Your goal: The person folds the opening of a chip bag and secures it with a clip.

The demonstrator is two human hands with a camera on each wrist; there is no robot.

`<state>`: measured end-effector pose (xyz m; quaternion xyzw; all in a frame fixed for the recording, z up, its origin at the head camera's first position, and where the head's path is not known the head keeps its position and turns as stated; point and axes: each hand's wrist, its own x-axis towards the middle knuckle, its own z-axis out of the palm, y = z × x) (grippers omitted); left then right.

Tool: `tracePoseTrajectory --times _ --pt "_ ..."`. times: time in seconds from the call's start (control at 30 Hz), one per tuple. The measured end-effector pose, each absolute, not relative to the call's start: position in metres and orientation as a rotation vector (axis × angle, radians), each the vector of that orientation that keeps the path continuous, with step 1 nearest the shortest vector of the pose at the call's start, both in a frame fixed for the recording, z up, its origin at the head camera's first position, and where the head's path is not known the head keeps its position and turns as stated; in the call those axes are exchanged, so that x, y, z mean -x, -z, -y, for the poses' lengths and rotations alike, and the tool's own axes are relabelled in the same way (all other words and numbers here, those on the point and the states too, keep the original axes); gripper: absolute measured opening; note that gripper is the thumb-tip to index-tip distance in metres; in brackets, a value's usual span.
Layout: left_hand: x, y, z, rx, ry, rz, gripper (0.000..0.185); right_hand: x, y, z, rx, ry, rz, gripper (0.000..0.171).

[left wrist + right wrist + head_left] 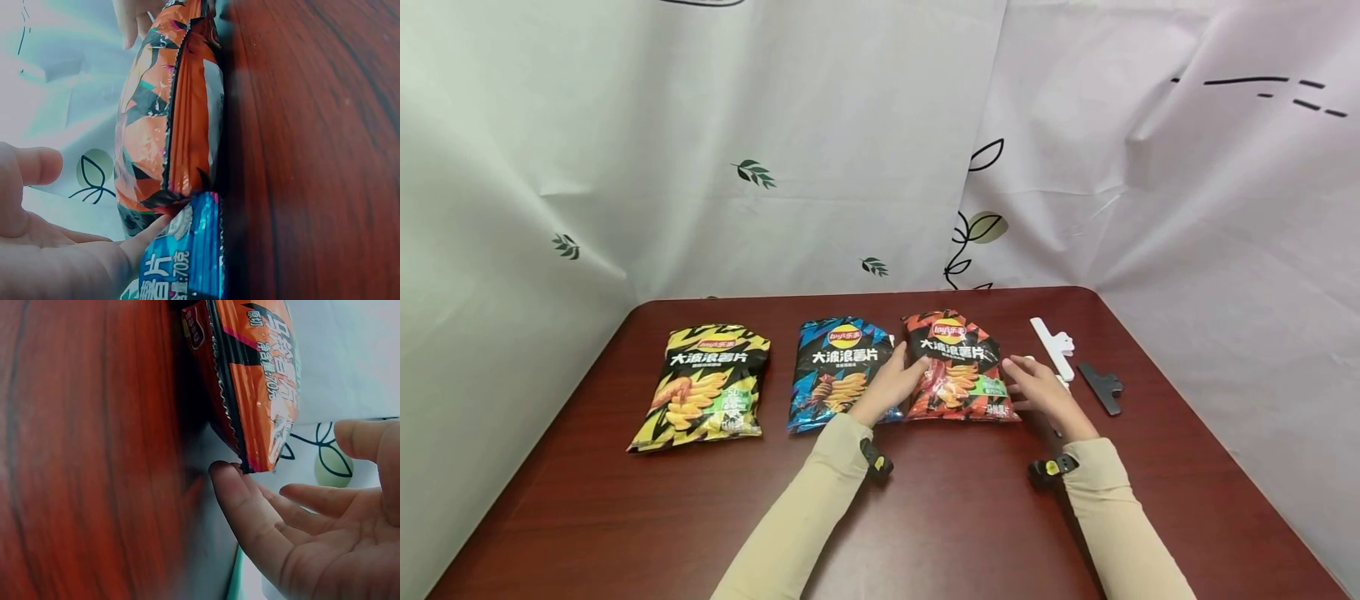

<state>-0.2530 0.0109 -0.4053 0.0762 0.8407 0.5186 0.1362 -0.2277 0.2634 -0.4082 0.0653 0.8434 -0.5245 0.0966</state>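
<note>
A red bag of Lay's chips [958,358] lies flat on the table between both hands. My left hand [891,385] is at its left edge, where the bag meets a blue chip bag [827,358]. In the left wrist view, the left fingers [134,247] reach in by the corner of the blue bag, thumb spread apart. My right hand [1047,393] is at the red bag's right side, its fingers [250,519] extended near the bag's lower corner; whether they touch it I cannot tell. Neither hand grips anything.
A yellow chip bag [707,383] lies farther left. Right of my right hand are a white sealing clip [1054,348] and a dark grey one [1101,388]; something white shows partly behind the hand. A patterned white curtain [850,125] hangs behind the reddish-brown table [940,508].
</note>
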Motion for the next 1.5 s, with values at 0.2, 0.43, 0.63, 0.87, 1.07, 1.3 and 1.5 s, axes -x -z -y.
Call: tracePoseTrajectory --times 0.2,0.43,0.63,0.87,1.07,1.3,1.5 --pt "0.253 0.407 -0.014 -0.231 -1.484 -2.457 0.072 0.232 0.411 -0.261 -0.183 1.545 -2.497 0.067" --pt "0.254 0.412 -0.016 -0.276 -1.44 -2.477 0.073 0.233 0.413 -0.258 -0.185 1.526 -2.483 0.067" --pt "0.256 0.415 -0.018 -0.3 -1.411 -2.523 0.072 0.234 0.416 -0.257 -0.167 1.467 -2.519 0.068" --pt "0.257 0.415 -0.019 -0.312 -1.406 -2.528 0.07 0.235 0.419 -0.257 -0.139 1.393 -2.593 0.066" --pt "0.258 0.416 -0.019 -0.335 -1.397 -2.54 0.07 0.235 0.419 -0.257 -0.149 1.398 -2.603 0.065" --pt "0.256 0.415 -0.018 -0.363 -1.396 -2.559 0.07 0.234 0.418 -0.257 -0.154 1.439 -2.578 0.066" --pt "0.254 0.414 -0.016 -0.373 -1.401 -2.575 0.069 0.233 0.416 -0.256 -0.169 1.424 -2.586 0.065"
